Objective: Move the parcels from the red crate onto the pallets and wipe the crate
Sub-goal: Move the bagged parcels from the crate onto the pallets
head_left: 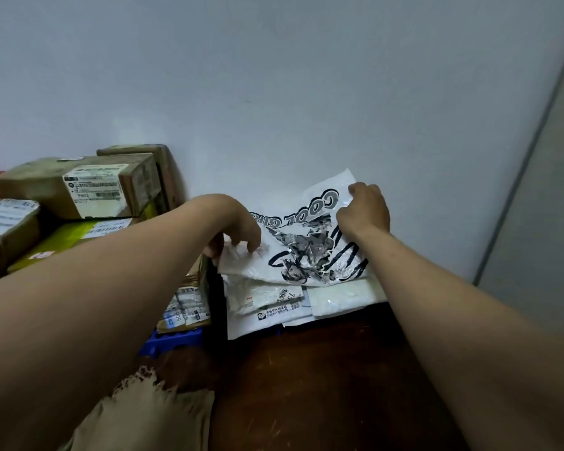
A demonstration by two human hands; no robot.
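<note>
Evidently both the left grip [238, 229] and right grip [365, 213] pinched the bag [310, 255]; laying it flat on the stack [336, 296] seemed best.

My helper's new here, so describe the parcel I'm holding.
Below the pale wall sits a pile of white bags. The printed bag tops it, held by the left hand and right hand. Only it bears black cartoon art and COOL lettering.
</note>
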